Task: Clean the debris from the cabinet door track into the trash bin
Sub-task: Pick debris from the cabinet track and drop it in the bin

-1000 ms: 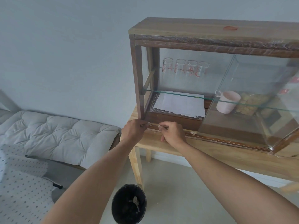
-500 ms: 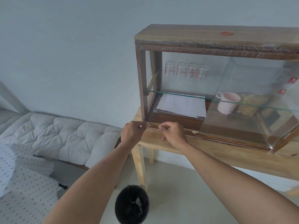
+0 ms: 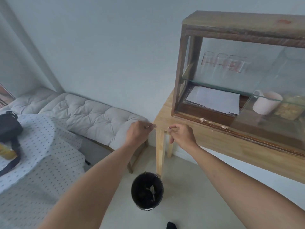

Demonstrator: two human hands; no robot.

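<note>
A wooden cabinet [image 3: 179,66] with glass sliding doors stands on a light wooden table [image 3: 231,142]. Along its bottom door track [image 3: 214,125] lie pale scraps of debris [image 3: 202,120]. My left hand [image 3: 137,133] is off the table's left corner, its fingertips pinched on a small pale scrap. My right hand [image 3: 182,135] is beside it near the table corner, pinched on another scrap. Both hands are in the air, apart from the track. A black trash bin [image 3: 146,190] stands on the floor below them with some litter inside.
A quilted white bench cushion [image 3: 92,116] runs along the wall on the left. A dotted cloth [image 3: 38,146] with a black bag [image 3: 8,126] on it fills the near left. Inside the cabinet are papers [image 3: 212,100], a pink mug [image 3: 265,103] and glass beakers [image 3: 222,63].
Both hands have left the track and moved left and down past the table corner, each carrying a scrap. The view has swung down and to the left.
</note>
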